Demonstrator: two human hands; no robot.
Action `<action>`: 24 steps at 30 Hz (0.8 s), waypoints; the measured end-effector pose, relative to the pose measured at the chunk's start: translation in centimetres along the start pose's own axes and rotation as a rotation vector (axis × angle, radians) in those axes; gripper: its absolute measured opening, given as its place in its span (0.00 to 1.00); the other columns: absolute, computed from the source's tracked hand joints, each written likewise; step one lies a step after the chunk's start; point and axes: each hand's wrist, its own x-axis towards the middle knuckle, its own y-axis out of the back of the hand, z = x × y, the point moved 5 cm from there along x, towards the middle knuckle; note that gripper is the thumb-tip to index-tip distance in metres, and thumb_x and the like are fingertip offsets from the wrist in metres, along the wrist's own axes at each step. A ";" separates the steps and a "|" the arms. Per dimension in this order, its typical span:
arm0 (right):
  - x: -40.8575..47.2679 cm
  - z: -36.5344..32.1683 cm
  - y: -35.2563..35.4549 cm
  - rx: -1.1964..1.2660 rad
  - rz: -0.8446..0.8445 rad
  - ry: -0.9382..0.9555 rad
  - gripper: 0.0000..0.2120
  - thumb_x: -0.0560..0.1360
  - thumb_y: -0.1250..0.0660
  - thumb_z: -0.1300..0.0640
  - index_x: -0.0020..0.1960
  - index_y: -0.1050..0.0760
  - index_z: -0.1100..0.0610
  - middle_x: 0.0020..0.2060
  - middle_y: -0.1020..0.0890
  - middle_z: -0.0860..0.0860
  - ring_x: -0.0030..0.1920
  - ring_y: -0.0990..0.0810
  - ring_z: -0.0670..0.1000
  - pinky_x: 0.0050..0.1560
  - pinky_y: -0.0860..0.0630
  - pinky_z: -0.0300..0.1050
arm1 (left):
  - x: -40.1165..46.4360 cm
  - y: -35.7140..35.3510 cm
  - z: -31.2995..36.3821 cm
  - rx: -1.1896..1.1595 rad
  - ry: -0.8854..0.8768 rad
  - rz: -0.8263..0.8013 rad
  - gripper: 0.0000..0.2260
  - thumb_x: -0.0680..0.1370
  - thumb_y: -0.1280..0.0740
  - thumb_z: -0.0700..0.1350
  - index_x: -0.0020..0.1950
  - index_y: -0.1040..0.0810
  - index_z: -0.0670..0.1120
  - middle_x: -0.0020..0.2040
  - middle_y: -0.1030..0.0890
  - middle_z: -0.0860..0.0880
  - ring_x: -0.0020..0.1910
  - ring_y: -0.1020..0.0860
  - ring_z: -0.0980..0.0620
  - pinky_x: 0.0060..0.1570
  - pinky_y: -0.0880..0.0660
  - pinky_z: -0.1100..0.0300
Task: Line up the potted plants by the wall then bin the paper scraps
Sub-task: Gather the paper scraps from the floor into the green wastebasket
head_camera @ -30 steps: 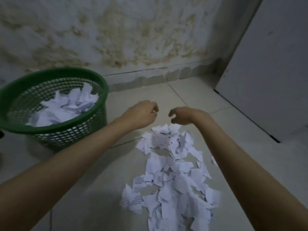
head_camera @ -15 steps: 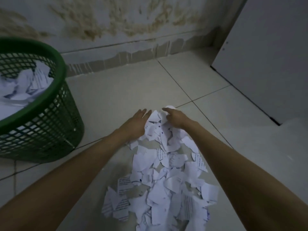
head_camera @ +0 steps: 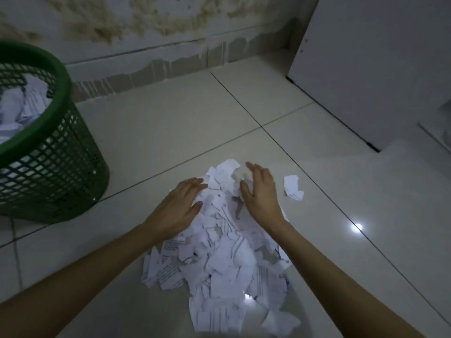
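Note:
A heap of torn white paper scraps [head_camera: 227, 267] with printed text lies on the tiled floor in the middle. My left hand [head_camera: 179, 207] rests flat on the heap's left side, fingers spread. On the right side of the heap my right hand [head_camera: 260, 191] stands on edge, fingers apart, pressing scraps inward. One stray scrap [head_camera: 292, 187] lies just right of that hand. A green mesh bin [head_camera: 52, 152] stands at the left, with paper scraps inside. No potted plants are in view.
A stained wall with peeling skirting [head_camera: 170, 67] runs along the back. A white cabinet or door panel [head_camera: 371, 69] stands at the right. Pale floor tiles [head_camera: 156, 132] lie between the bin and the heap.
Both hands came down from above the heap onto it and spread open on either side. The view dropped and shifted right, so the bin now sits at the left edge.

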 end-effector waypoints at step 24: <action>-13.7 7.2 0.3 0.084 -0.016 -0.134 0.56 0.58 0.58 0.18 0.75 0.64 0.51 0.76 0.63 0.46 0.74 0.70 0.46 0.72 0.59 0.45 | -8.0 -4.6 4.1 0.297 -0.160 0.012 0.35 0.77 0.55 0.66 0.74 0.45 0.40 0.74 0.41 0.42 0.77 0.58 0.53 0.72 0.53 0.50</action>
